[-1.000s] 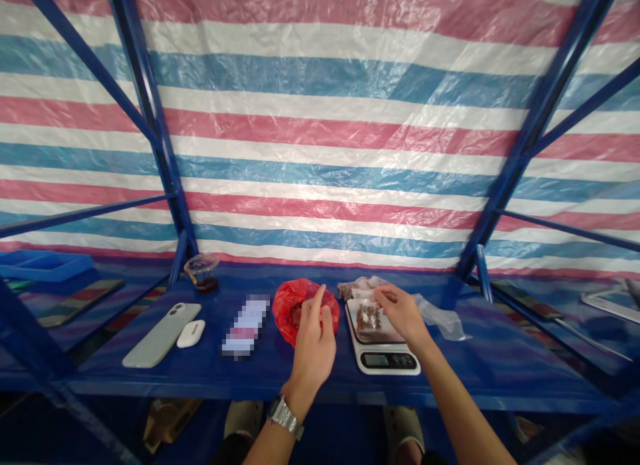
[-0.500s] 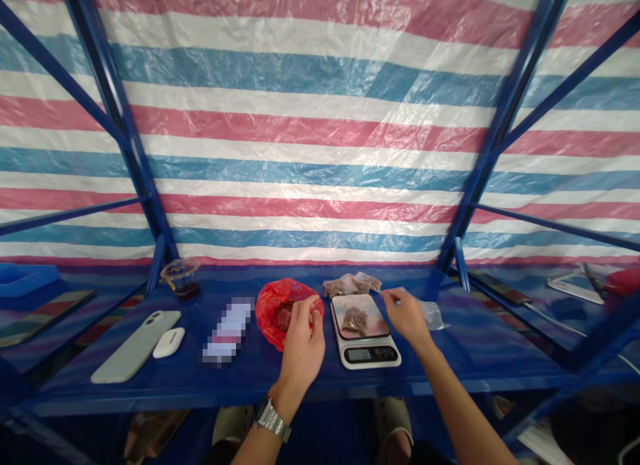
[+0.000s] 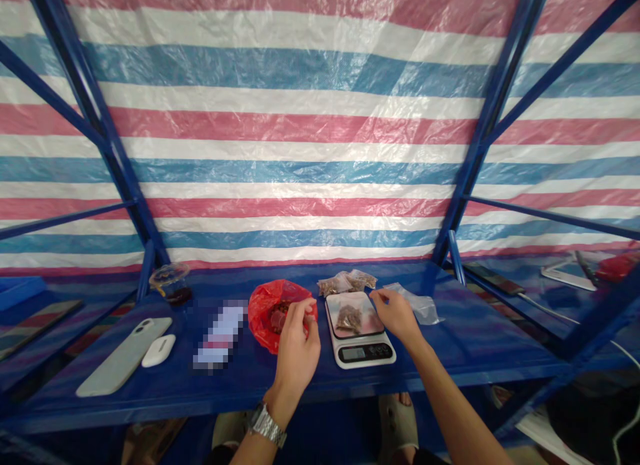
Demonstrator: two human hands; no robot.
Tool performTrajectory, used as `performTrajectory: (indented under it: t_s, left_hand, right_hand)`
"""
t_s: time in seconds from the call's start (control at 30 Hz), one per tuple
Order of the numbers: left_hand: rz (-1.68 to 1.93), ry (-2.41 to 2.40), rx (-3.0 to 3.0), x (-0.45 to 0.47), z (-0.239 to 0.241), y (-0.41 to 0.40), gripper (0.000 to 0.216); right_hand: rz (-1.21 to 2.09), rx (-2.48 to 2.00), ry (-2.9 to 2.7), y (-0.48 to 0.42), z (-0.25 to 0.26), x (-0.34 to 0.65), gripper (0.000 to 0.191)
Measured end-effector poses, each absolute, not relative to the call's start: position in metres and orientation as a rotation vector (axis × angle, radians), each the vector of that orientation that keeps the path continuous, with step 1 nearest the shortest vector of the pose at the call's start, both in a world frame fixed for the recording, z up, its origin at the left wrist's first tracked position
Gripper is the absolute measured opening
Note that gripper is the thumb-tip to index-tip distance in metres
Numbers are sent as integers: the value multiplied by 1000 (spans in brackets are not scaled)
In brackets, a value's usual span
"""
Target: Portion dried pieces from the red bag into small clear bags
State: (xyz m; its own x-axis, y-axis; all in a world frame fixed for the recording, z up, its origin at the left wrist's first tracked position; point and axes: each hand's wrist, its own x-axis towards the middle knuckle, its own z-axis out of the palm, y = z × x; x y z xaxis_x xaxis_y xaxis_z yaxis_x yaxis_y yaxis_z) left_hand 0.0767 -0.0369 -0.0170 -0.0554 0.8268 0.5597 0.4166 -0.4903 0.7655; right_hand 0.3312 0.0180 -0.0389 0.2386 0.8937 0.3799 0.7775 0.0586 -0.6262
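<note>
My left hand (image 3: 296,342) rests at the rim of a red plastic bag (image 3: 267,306) holding dark reddish pieces; its fingers are curled in a pinch over the bag's mouth, and what they hold is too small to name. A white kitchen scale (image 3: 358,328) stands just right of the bag, with a small clear packet of brown bits (image 3: 350,316) on its plate. My right hand (image 3: 397,313) hovers at the scale's right edge, fingers pinched together near the plate. Behind the scale lie filled clear packets (image 3: 346,281).
An empty clear bag (image 3: 419,305) lies right of the scale. On the blue shelf (image 3: 240,385) to the left sit a blurred box (image 3: 220,335), a white earbud case (image 3: 159,350), a phone (image 3: 120,365) and a small cup (image 3: 173,284). Blue rack posts (image 3: 470,172) flank the bay.
The view shifted left and down a little. My left hand closed from a raised finger into a pinch at the red bag. My right hand left the scale plate, went right, then returned to its edge.
</note>
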Motion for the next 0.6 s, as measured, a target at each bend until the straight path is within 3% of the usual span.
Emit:
performTrajectory:
  t_s: [0.37, 0.6]
  left_hand:
    - [1493, 1284, 1877, 82, -15, -41, 28]
    - [1463, 1232, 1796, 93, -22, -50, 28]
  right_hand:
    - [127, -1787, -1562, 23, -48, 317, 40]
    - [379, -1572, -1424, 20, -25, 290, 26]
